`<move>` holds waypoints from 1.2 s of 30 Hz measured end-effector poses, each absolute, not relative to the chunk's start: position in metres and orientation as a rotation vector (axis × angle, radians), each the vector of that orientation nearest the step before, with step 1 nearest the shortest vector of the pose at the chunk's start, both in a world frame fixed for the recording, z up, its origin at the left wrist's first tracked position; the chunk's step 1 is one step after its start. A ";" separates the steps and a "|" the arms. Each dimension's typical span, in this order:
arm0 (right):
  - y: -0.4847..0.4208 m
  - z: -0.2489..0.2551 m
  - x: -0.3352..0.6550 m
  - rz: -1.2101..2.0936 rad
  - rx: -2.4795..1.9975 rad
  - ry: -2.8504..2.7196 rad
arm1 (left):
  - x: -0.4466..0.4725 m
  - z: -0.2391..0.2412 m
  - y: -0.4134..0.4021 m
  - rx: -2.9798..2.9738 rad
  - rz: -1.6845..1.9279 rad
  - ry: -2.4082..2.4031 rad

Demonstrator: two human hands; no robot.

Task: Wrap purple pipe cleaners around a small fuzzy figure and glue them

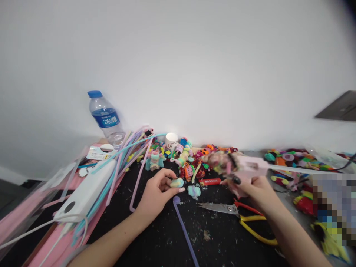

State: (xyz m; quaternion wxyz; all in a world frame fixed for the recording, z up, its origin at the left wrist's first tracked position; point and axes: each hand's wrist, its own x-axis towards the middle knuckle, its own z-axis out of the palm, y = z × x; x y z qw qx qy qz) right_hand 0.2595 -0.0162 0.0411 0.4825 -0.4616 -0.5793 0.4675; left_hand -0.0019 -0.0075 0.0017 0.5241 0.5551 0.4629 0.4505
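Observation:
My left hand point(155, 193) pinches a small fuzzy pastel piece point(177, 183), yellow and blue, between thumb and fingers. A pale pink hot glue gun point(251, 165) is gripped in my right hand point(257, 191). Its nozzle end points left and is blurred; a long white glue stick point(294, 169) sticks out of its back. Just right of my left fingertips lies a mint and lilac fuzzy roll point(194, 191). Below it, a purple pipe cleaner point(184, 227) with a coiled end lies on the black mat. Scissors point(222, 208) with red and yellow handles rest beneath my right hand.
Colourful fuzzy figures point(183, 155) crowd the wall beside a white paper cup point(171, 139). Pastel pipe cleaners point(122, 163), a white power strip point(86, 189) and a water bottle point(107, 118) stand left. A red packet point(210, 182) lies mid-table. More fuzzy pieces point(289, 157) lie right.

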 end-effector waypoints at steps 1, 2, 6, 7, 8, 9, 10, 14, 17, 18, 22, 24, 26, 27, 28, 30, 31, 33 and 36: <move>-0.017 0.038 0.258 1.173 -1.190 -1.454 | -0.002 0.001 -0.007 1.339 1.082 1.116; -0.018 0.034 0.256 1.187 -1.238 -1.489 | -0.002 0.001 -0.007 1.349 1.085 1.121; -0.021 0.029 0.246 1.173 -1.278 -1.640 | -0.002 0.002 -0.008 1.380 1.109 1.136; -0.021 0.030 0.244 1.183 -1.282 -1.677 | -0.002 0.002 -0.008 1.387 1.120 1.143; -0.021 0.030 0.243 1.200 -1.290 -1.707 | -0.002 0.003 -0.009 1.394 1.130 1.151; -0.022 0.031 0.242 1.220 -1.302 -1.731 | -0.002 0.003 -0.009 1.402 1.138 1.158; -0.022 0.032 0.242 1.233 -1.316 -1.748 | -0.002 0.003 -0.009 1.411 1.142 1.165; -0.024 0.037 0.239 1.264 -1.320 -1.782 | -0.001 0.003 -0.010 1.444 1.139 1.179; -0.025 0.038 0.237 1.278 -1.274 -1.789 | -0.001 0.003 -0.010 1.470 1.130 1.194; -0.025 0.038 0.237 1.280 -1.264 -1.786 | -0.001 0.003 -0.009 1.477 1.125 1.198; -0.025 0.037 0.238 1.265 -1.281 -1.804 | -0.001 0.003 -0.009 1.502 1.119 1.205; -0.024 0.036 0.239 1.229 -1.311 -1.826 | -0.002 0.003 -0.010 1.517 1.121 1.209; -0.024 0.036 0.239 1.206 -1.317 -1.833 | -0.002 0.002 -0.010 1.528 1.114 1.208; -0.024 0.037 0.239 1.212 -1.305 -1.833 | -0.002 0.002 -0.010 1.526 1.113 1.208; -0.024 0.037 0.239 1.227 -1.289 -1.832 | -0.002 0.001 -0.011 1.527 1.113 1.206; -0.025 0.037 0.239 1.258 -1.260 -1.831 | -0.002 0.000 -0.011 1.531 1.114 1.202; -0.025 0.037 0.240 1.260 -1.259 -1.828 | -0.002 0.000 -0.011 1.533 1.115 1.201; -0.025 0.036 0.240 1.243 -1.282 -1.824 | -0.002 0.000 -0.010 1.537 1.112 1.199; -0.025 0.033 0.241 1.209 -1.339 -1.805 | -0.001 0.003 -0.009 1.539 1.110 1.191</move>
